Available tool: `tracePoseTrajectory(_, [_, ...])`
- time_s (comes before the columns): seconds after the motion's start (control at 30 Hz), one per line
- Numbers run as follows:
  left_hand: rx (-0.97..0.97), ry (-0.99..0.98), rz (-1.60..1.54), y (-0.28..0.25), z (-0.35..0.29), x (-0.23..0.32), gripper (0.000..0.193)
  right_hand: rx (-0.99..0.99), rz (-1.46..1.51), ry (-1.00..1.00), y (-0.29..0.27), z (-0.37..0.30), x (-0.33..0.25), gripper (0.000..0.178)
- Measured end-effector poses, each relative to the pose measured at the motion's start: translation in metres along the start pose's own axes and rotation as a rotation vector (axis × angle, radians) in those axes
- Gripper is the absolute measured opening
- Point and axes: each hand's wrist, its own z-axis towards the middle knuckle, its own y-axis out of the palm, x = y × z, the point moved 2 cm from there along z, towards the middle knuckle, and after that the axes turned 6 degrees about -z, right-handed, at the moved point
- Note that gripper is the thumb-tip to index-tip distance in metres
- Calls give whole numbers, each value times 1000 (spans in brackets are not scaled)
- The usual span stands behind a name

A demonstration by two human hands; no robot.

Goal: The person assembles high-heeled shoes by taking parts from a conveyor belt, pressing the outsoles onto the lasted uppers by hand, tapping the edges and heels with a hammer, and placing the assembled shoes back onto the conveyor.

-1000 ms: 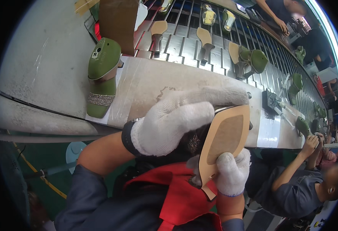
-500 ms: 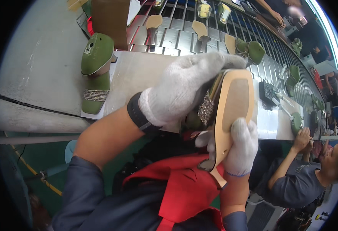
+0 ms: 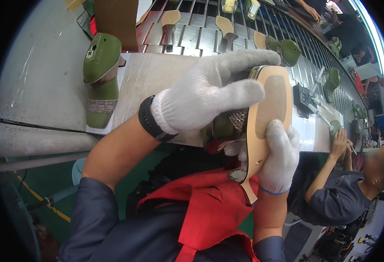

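Note:
Sole up, a green sandal with a tan outsole (image 3: 271,105) and a sparkly strap is held in front of my chest, its narrow heel end toward me. My right hand (image 3: 279,159), in a white knit glove, grips it around the waist near the heel; some fingers are hidden beneath. My left hand (image 3: 213,89), gloved alike, is at the toe end. Its thumb lies across the sole's edge and its fingers stretch past the toe, spread from the thumb. Another green sandal (image 3: 102,83) with a sparkly strap lies on the bench to the left.
Behind the bench (image 3: 157,72) runs a metal slatted conveyor (image 3: 192,32) carrying tan soles with heels (image 3: 170,22) and green shoes (image 3: 288,51). A brown board (image 3: 115,22) stands at the back left. A dark block (image 3: 302,100) sits to the right, near a co-worker (image 3: 338,187) handling a green piece.
My left thumb has swung out from the shoe's side onto the sole's edge, and the fingers have straightened past the toe. The sandal has shifted slightly right; my right hand keeps its grip.

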Motion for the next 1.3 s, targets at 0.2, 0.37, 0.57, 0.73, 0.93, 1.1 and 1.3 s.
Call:
tracePoseTrajectory(0.2, [56,-112,-85,14,-26,21,83,4,-154,-54,15,-12,10,52])
tracePoseTrajectory(0.37, [111,-44,-49,26,-69,22,62,-172,-423,-246,5,-34,31,39])
tracePoseTrajectory(0.57, [327,-55,117,49,-96,43,48,-235,-575,-500,23,-44,28,16])
tracePoseTrajectory(0.73, [414,-116,165,50,-100,53,44,-256,-541,-525,34,-39,26,16])
tracePoseTrajectory(0.93, [461,-49,358,54,-93,67,32,-294,-592,-508,38,-36,23,17])
tracePoseTrajectory(1.1, [622,34,395,45,-96,66,27,-291,-534,-538,43,-29,21,16])
tracePoseTrajectory(1.3, [586,0,547,45,-96,70,23,-291,-551,-532,46,-24,22,15])
